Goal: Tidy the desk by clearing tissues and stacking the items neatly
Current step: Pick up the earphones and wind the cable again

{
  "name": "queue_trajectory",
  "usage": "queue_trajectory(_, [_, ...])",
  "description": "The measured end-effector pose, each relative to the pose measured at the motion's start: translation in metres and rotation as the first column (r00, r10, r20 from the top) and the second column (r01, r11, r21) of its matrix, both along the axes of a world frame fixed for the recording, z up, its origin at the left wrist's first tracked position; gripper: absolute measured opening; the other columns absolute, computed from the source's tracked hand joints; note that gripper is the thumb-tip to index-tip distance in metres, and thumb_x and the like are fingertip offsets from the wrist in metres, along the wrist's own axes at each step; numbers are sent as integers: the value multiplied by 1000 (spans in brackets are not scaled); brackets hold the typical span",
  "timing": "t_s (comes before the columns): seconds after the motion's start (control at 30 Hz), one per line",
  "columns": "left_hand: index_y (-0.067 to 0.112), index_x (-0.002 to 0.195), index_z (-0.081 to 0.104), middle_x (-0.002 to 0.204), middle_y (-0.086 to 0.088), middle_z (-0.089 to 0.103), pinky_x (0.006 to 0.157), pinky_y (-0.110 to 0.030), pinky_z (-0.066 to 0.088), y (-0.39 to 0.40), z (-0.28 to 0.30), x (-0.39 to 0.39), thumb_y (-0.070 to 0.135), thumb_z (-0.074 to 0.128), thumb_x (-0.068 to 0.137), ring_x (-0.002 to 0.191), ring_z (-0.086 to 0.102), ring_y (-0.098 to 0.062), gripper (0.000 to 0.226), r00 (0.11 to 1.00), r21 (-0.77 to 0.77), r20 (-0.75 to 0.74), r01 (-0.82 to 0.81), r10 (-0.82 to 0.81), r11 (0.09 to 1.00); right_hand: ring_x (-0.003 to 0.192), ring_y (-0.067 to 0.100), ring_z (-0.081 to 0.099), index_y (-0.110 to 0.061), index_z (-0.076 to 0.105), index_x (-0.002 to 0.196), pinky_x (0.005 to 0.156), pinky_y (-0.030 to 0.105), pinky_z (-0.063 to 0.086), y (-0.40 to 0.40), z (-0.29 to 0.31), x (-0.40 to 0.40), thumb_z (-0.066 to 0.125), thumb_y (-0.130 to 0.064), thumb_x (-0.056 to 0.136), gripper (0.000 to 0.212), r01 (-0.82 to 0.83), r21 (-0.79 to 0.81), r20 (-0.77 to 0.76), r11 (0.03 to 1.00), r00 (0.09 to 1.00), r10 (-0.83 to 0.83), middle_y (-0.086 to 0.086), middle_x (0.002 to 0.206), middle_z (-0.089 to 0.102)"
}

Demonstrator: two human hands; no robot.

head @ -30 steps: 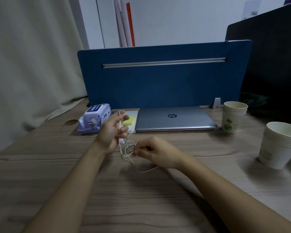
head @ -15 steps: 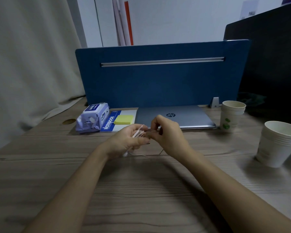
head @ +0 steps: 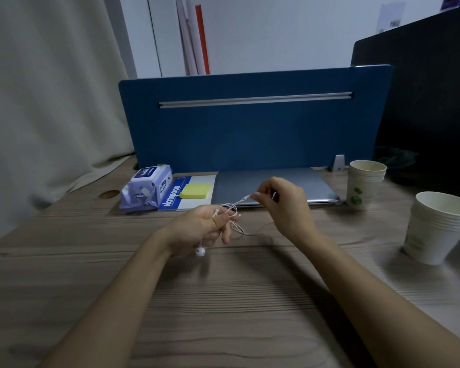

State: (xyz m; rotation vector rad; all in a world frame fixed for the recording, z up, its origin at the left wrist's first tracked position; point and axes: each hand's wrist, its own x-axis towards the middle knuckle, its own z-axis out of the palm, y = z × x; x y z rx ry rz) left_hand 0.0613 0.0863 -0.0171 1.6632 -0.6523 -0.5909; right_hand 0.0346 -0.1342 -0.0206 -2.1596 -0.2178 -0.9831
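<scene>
1. Earphones (head: pixel 230 217): hanging above the desk (head: pixel 223 301), in front of the laptop (head: pixel 316 185).
2. My left hand (head: pixel 202 227) is gripping the coiled cord, fingers curled.
3. My right hand (head: pixel 282 200) is pinching the cord's end.

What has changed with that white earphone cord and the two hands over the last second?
The earphone cord has been lifted off the desk. The left hand now grips its bunched loops, one earbud dangling below. The right hand has risen and pinches the cord's end, drawing it toward the laptop. The wipes pack, notebook and paper cups stayed put.
</scene>
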Motion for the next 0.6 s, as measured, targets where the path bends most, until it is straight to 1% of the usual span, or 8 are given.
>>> queue_trajectory(0.03, [2, 117, 59, 71, -5, 63, 44, -19, 36, 0, -1, 1, 43, 59, 91, 47, 38, -5, 49, 1000, -24, -16, 16, -16, 1000, 64, 10, 50, -11, 63, 76, 59, 16, 37, 1, -1, 0, 76, -21, 82, 18, 6, -10, 2, 1000, 1000, -6, -2, 71, 60])
queue_trajectory(0.1, [5, 103, 67, 69, -3, 60, 54, -23, 45, 0, 0, 1, 40, 57, 93, 51, 44, -6, 37, 999, -117, -36, -1, -3, 993, 65, 13, 49, -13, 60, 76, 60, 24, 40, 4, -2, -2, 73, -23, 86, 19, -2, -33, -9, 999, 1000, 2, -3, 71, 58])
queue_trajectory(0.2, [13, 82, 69, 81, -10, 68, 65, -29, 55, -3, 5, 1, 31, 50, 97, 63, 61, -11, 30, 982, -374, -162, -155, 100, 914, 67, 16, 54, -13, 63, 81, 63, 33, 46, 13, -5, -5, 66, -22, 90, 13, -57, -102, -72, 993, 996, 50, -1, 75, 63])
queue_trajectory(0.3, [8, 85, 58, 91, -15, 74, 66, -29, 60, -3, 12, 4, 21, 38, 104, 74, 72, -18, 31, 921, -582, -359, -347, 150, 736, 69, 13, 57, -15, 68, 91, 65, 32, 46, 23, -10, -9, 60, -23, 94, 12, -132, -205, -117, 970, 987, 110, -2, 81, 69])
queue_trajectory(0.4, [6, 89, 57, 88, -13, 76, 64, -24, 60, 0, 17, 11, 19, 37, 105, 77, 75, -21, 29, 832, -687, -541, -523, 125, 505, 70, 13, 60, -16, 69, 95, 66, 34, 49, 32, -12, -14, 55, -28, 97, 18, -247, -225, -222, 942, 955, 198, -2, 80, 70])
queue_trajectory(0.47, [3, 96, 59, 92, -15, 76, 71, -28, 62, 3, 18, 15, 16, 35, 106, 82, 75, -23, 29, 810, -728, -577, -567, 102, 386, 70, 13, 60, -16, 68, 96, 67, 36, 50, 38, -13, -17, 53, -29, 99, 20, -328, -255, -293, 910, 923, 251, -3, 80, 68])
queue_trajectory(0.53, [3, 102, 59, 95, -13, 76, 80, -32, 61, 7, 15, 21, 12, 33, 106, 87, 75, -23, 28, 804, -731, -571, -590, 166, 342, 69, 11, 56, -17, 66, 96, 65, 33, 46, 46, -14, -21, 52, -28, 99, 18, -412, -295, -340, 862, 888, 308, -7, 77, 62])
queue_trajectory(0.6, [6, 105, 58, 103, -9, 74, 89, -36, 57, 9, 11, 25, 10, 32, 106, 94, 73, -20, 27, 801, -714, -529, -599, 282, 363, 70, 11, 53, -16, 65, 94, 64, 30, 40, 55, -15, -25, 51, -28, 99, 19, -470, -378, -364, 798, 868, 338, -4, 78, 61])
